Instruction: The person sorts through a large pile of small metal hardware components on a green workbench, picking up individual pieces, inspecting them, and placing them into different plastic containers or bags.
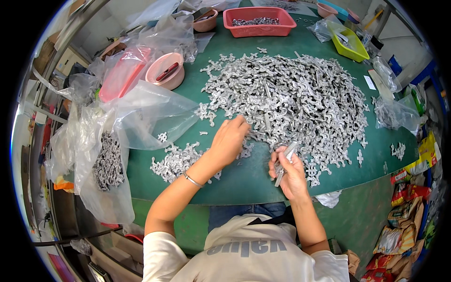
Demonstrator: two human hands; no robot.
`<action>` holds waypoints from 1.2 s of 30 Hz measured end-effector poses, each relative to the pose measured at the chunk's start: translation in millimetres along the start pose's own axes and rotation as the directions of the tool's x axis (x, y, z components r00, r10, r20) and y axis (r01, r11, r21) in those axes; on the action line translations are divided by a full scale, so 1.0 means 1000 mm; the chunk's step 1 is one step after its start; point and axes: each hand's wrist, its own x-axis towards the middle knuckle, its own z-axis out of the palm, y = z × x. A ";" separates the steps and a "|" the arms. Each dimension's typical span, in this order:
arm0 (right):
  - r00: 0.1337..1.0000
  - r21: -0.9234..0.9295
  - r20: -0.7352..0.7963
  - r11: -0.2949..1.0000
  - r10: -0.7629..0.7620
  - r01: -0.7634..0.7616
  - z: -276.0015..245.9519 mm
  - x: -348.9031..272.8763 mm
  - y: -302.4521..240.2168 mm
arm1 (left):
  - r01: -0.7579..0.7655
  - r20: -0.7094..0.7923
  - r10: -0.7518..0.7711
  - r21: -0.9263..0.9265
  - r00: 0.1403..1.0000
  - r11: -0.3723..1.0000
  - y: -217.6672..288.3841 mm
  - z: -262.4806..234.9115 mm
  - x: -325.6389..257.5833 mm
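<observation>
Head view: flat grey metal bars sit pinched in our right hand's fingers, beside heaped silver, lobed metal pieces on the green surface. We cannot tell whether our left hand, fingers curled, pinches any; teasing tangled pieces singly should work best.

Shows bright, diffuse illumination, soft shadows, glare on the clear plastic bag, fisheye curvature toward rim, and black corners.

The small branched metal parts are silver-grey; the flat tabletop is dark green. The rectangular plastic basin is pinkish red, and the short-sleeved cloth shirt is white with grey lettering.
</observation>
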 end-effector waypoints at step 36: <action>0.946 0.304 -0.274 0.917 -0.174 0.257 -0.039 0.008 -0.078 | 0.352 -0.259 -0.461 -0.373 0.849 0.858 0.052 0.036 0.044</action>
